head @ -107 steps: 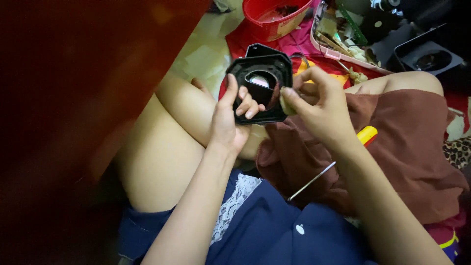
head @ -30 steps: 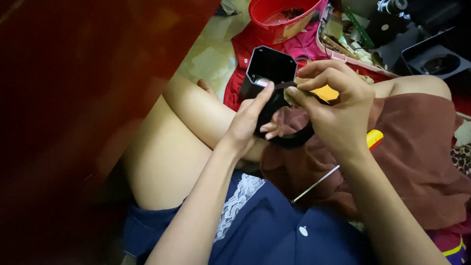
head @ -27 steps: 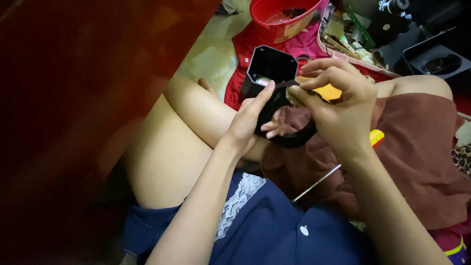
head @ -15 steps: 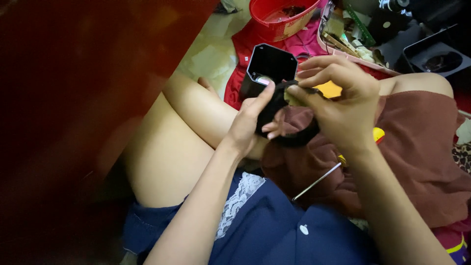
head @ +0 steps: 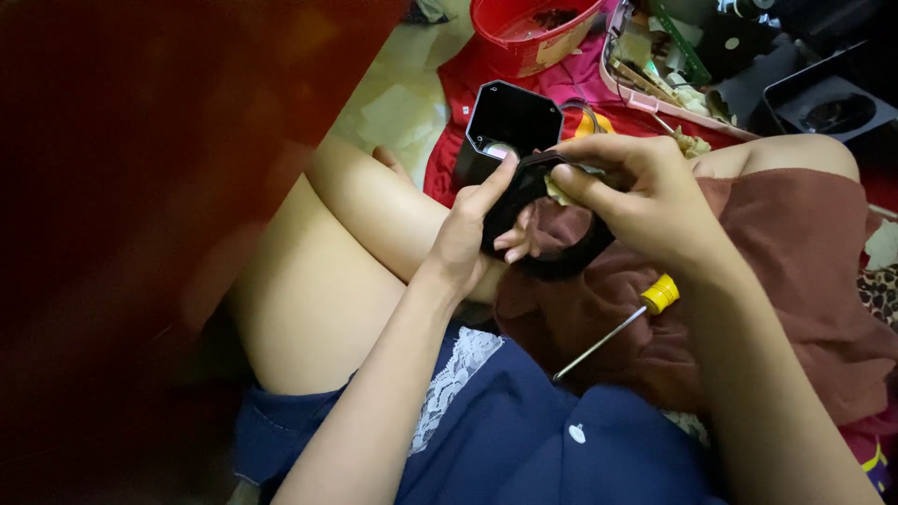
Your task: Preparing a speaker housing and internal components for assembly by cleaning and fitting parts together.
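My left hand [head: 472, 234] grips a black ring-shaped plastic part [head: 561, 257] from its left side, thumb up along its rim. My right hand [head: 636, 201] pinches a small pale wad, like cloth or tissue [head: 559, 192], against the ring's upper edge. Just behind the hands a black octagonal housing [head: 505, 126] stands on the red cloth, with a shiny piece showing at its lower edge. A screwdriver with a yellow handle [head: 645, 309] lies on the brown cloth over my lap, below my right wrist.
A red basket [head: 528, 33] stands at the top. A pink tray [head: 673, 84] of small tools sits to its right. Another black housing [head: 828, 103] is at the far right. A dark red-brown surface [head: 140, 187] fills the left side.
The black housing that both hands held 3.6 s ago now stands on the red cloth. Both hands now hold the black ring. The right hand has shifted slightly over the last second.
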